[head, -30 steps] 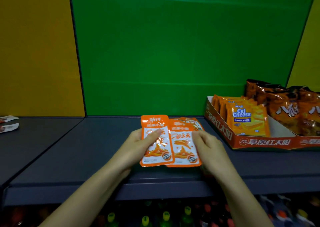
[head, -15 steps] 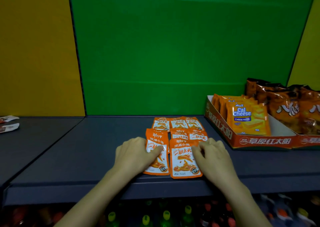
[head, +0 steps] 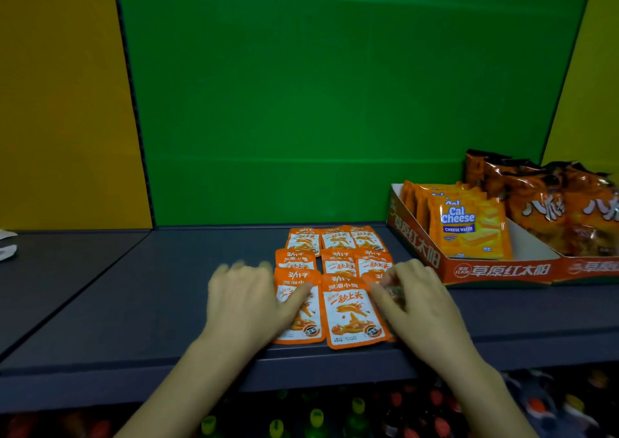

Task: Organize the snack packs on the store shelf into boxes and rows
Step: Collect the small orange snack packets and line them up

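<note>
Small orange snack packs [head: 338,240] lie flat in rows on the dark shelf [head: 134,303]. The front row holds two larger-looking packs, a left one [head: 301,323] and a middle one [head: 351,313]. My left hand [head: 246,300] lies flat beside the left pack with its thumb on it and its fingers apart and blurred. My right hand [head: 422,307] covers a third orange pack [head: 380,278] at the row's right end, fingertips pinching its edge. Most of that pack is hidden.
A red cardboard box [head: 495,270] at the right holds upright Cal Cheese wafer packs [head: 469,230]; dark orange chip bags [head: 562,210] stand beside them. White packs [head: 6,246] lie at the far left. Bottles [head: 315,417] fill the shelf below. A green back wall closes off the shelf.
The packs I held up a second ago now lie in the front row. My left hand has flattened and is moving; my right hand has shifted onto a third pack at the right.
</note>
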Action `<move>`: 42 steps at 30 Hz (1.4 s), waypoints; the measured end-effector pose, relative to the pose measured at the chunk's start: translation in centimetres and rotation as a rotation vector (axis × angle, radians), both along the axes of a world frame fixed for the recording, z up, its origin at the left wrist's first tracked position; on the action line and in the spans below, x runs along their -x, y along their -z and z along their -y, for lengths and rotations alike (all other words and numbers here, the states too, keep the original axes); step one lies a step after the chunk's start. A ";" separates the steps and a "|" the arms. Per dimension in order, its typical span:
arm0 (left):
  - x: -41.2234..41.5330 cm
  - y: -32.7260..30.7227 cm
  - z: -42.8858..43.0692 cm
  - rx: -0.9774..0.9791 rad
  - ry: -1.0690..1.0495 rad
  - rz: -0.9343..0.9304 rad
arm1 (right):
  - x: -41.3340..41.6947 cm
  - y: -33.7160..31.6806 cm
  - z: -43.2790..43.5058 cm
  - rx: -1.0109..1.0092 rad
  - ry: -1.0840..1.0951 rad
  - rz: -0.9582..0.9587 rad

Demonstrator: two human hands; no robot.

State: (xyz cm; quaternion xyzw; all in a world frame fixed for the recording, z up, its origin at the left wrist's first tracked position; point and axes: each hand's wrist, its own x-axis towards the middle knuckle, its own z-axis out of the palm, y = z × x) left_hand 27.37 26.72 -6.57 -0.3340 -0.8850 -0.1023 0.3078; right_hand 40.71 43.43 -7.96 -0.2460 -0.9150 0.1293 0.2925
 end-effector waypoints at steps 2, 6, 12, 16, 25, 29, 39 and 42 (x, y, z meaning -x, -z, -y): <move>0.0 0.8 0.3 -0.082 0.178 -0.016 | -0.5 0.1 -0.6 0.063 -0.101 0.099; -0.6 1.9 0.4 0.185 0.340 0.473 | -0.6 0.0 -0.9 0.104 -0.145 0.347; -1.2 1.9 -1.1 0.296 0.268 0.510 | -0.5 -0.1 -1.9 0.104 -0.157 0.406; -1.4 2.0 -1.7 0.321 0.257 0.493 | -0.4 0.1 -2.7 0.111 -0.175 0.407; -1.2 2.1 -1.4 0.099 0.339 0.487 | -0.3 -0.5 -2.5 0.097 -0.185 0.315; -0.4 1.4 1.7 -0.095 0.313 0.311 | 0.4 -2.2 0.3 0.049 -0.244 0.122; 3.7 0.5 17.2 -0.170 -0.074 0.081 | 9.8 -3.1 14.1 -0.138 -0.671 0.066; 4.4 0.8 22.4 -0.155 -0.163 0.071 | 12.1 -3.4 18.8 -0.146 -0.756 0.077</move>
